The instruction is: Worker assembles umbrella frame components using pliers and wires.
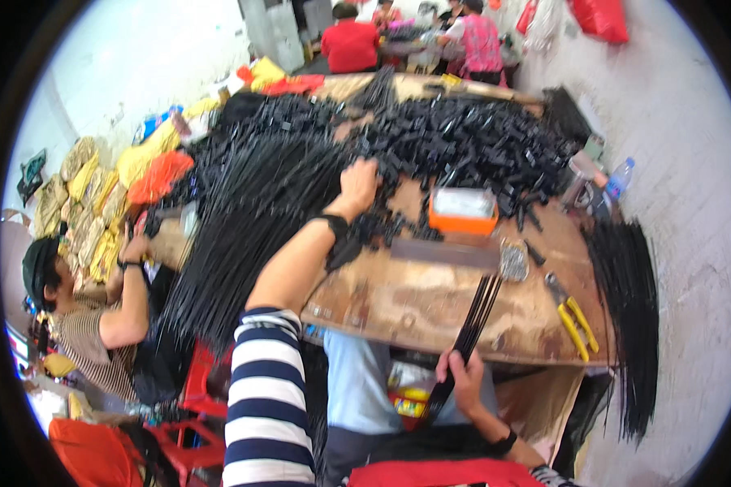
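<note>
the orange box (463, 219) on the wooden desk (398, 304) is the landmark here. the bundle of thin black rods (479, 312) is on the person's side of the box, over the desk's near edge, in the right hand (465, 381). that grip is closed, thumb and fingers wrapped around the rods partway along, with the upper ends fanned a little apart.

the bundle's long axis slants, its lower end toward the person's lap and its upper end toward the box, stopping short of it. the left hand (359, 183) is left of the box and slightly beyond it, at the edge of the heap of small black parts (471, 138), which spreads behind the box. its fingers look curled; i cannot tell how far open that grip is, or whether it has hold of a part.

so the left hand is the nearer one to the small parts, while the rods lie to its right and closer to the body. a large spread of long rods (252, 211) lies left of the box, beside the left forearm.
</note>
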A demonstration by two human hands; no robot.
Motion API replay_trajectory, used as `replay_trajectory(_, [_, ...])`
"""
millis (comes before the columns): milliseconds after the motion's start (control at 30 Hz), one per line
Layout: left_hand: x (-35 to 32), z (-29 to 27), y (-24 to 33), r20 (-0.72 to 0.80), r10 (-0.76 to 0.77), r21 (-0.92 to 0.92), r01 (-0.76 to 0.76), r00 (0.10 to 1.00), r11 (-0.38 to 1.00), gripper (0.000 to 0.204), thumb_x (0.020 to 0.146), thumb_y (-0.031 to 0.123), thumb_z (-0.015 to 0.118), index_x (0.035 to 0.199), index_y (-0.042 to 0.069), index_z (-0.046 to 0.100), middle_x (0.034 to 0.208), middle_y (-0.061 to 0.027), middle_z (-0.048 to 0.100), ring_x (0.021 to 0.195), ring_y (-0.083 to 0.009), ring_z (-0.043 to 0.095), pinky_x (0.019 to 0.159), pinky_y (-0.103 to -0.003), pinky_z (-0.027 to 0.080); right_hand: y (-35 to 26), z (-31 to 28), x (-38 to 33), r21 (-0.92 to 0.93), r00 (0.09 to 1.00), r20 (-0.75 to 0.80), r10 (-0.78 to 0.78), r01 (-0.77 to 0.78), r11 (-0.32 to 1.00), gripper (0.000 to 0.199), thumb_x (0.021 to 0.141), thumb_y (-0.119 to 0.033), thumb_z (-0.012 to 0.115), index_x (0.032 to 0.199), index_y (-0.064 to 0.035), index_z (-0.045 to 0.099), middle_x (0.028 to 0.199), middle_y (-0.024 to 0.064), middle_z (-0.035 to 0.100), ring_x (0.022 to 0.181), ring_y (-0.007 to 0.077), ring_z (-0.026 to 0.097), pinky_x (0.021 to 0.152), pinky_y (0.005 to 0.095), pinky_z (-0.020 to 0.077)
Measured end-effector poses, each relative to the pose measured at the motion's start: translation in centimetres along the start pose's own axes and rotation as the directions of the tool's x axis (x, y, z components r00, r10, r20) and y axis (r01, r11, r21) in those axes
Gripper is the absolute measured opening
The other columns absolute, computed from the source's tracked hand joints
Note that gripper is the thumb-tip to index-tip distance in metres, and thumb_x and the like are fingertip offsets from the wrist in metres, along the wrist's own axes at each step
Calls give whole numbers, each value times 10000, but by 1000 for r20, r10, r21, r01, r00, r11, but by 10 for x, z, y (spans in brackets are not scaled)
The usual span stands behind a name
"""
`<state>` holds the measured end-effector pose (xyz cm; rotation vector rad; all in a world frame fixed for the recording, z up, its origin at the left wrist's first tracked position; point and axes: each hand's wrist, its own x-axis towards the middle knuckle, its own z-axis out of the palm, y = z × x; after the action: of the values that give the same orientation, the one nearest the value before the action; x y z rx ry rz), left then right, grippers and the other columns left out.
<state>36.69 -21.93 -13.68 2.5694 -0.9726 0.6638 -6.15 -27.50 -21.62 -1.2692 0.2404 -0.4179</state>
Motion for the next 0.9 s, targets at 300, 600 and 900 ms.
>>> replay_trajectory(300, [-3, 13, -3, 154, -16, -14, 19, 988, 1000, 259, 705, 86, 746, 919, 23, 614, 992, -224, 608, 902, -404, 631, 775, -463, 529, 4, -1, -6, 80, 1000, 22, 10, -11, 997, 103, 976, -116, 483, 946, -17, 486, 723, 49, 545, 602, 107, 509, 564, 244, 421])
replay_trajectory(600, [-100, -90, 47, 256, 84, -481, 52, 963, 875, 371, 671, 197, 767, 922, 14, 564, 898, -187, 649, 879, -339, 640, 764, -398, 502, 2, 9, 2, 46, 997, 15, -79, 78, 996, 182, 987, -194, 495, 923, -23, 488, 729, 48, 546, 607, 116, 530, 584, 258, 443])
replay_trajectory(900, [-212, -104, 87, 287, 42, -731, 191, 957, 655, 296, 819, 223, 711, 996, 0, 627, 918, -125, 677, 881, -243, 652, 773, -333, 490, 4, 8, 5, 134, 991, 78, -110, 99, 986, 225, 991, -238, 509, 962, -15, 491, 742, 66, 552, 601, 136, 536, 574, 271, 453])
